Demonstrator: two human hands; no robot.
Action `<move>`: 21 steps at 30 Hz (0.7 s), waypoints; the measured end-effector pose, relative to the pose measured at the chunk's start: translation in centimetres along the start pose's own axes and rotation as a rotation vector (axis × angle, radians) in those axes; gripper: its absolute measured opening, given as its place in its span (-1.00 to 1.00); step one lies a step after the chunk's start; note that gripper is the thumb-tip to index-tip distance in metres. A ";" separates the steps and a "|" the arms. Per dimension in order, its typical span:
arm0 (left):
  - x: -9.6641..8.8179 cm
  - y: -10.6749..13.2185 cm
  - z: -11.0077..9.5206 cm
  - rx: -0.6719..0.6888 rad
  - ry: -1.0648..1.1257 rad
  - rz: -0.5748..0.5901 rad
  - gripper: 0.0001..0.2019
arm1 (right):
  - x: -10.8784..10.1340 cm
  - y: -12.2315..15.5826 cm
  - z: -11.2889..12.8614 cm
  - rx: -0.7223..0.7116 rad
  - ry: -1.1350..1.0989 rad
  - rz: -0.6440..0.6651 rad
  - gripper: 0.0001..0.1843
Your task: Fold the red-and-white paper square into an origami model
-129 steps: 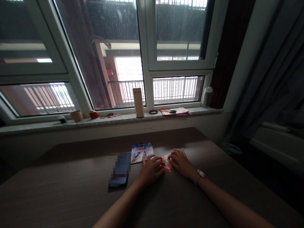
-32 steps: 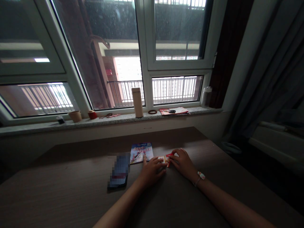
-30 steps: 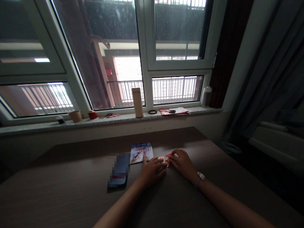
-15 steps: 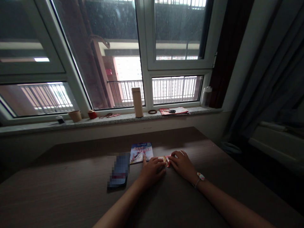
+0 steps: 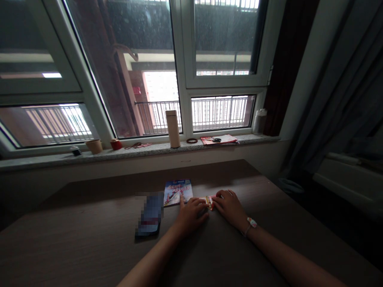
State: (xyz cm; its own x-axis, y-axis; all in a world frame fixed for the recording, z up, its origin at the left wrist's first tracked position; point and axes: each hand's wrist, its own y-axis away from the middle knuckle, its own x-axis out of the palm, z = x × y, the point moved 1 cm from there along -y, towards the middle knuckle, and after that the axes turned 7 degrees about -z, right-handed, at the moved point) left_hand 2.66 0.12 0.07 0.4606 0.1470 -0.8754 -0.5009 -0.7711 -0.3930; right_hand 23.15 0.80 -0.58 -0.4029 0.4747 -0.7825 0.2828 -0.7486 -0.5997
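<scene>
1. Between the two hands, flat on the tabletop [image 5: 98,223], lies the paper [image 5: 208,200], red, white and yellow, seemingly folded; the hard surface probably backs each press.
2. Left hand [image 5: 192,215]: palm down, thumb and fingers apart, fingertips over the paper's left end, apparently pinning it. Its little finger reaches the booklet's near edge.
3. Right hand [image 5: 229,205]: fingertips bunched at the paper's right end, likely for fine control; whether that grip closes on it, I cannot tell.
4. Phone [image 5: 151,217] and booklet [image 5: 176,192] lie left of the paper, probably to leave working room.
5. Beyond, the sill [image 5: 155,150] carries a flask [image 5: 172,129] and scissors [image 5: 216,140] on red sheets [image 5: 229,139], out of the hands' way.
6. Against a second ago, less red shows by the right fingertips and that hand sits slightly lower; the left hand stays put.
</scene>
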 end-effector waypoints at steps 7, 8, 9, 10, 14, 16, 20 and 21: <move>0.0 -0.5 -0.2 -0.012 -0.016 -0.003 -0.71 | 0.3 0.1 0.0 -0.007 -0.012 -0.018 -0.80; -0.1 -0.6 -0.3 -0.012 -0.027 0.001 -0.69 | 0.3 0.1 0.0 -0.005 -0.012 -0.020 -0.80; -0.1 -0.6 -0.4 -0.013 -0.039 0.005 -0.67 | 0.3 0.1 0.1 -0.001 -0.012 -0.021 -0.80; -0.1 -0.7 -0.5 -0.015 -0.050 0.007 -0.65 | 0.4 0.1 0.1 0.004 -0.011 -0.020 -0.80; 0.1 -0.8 -0.5 -0.024 -0.074 0.016 -0.64 | 0.4 0.1 0.2 -0.004 -0.013 -0.017 -0.79; 0.2 -0.8 -0.3 -0.019 -0.068 0.022 -0.64 | 0.4 0.1 0.3 -0.007 -0.013 -0.019 -0.78; 0.4 -0.8 -0.1 -0.020 -0.035 0.048 -0.61 | 0.3 0.1 0.3 0.005 -0.020 -0.013 -0.79; 0.4 -0.8 -0.1 -0.022 -0.027 0.054 -0.61 | 0.3 0.2 0.3 0.006 -0.020 -0.009 -0.79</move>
State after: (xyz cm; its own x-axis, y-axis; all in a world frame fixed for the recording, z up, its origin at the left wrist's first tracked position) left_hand 3.27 0.71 0.07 0.4130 0.1209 -0.9027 -0.5080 -0.7920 -0.3385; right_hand 22.77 0.68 -0.86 -0.4229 0.4724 -0.7733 0.2737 -0.7470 -0.6059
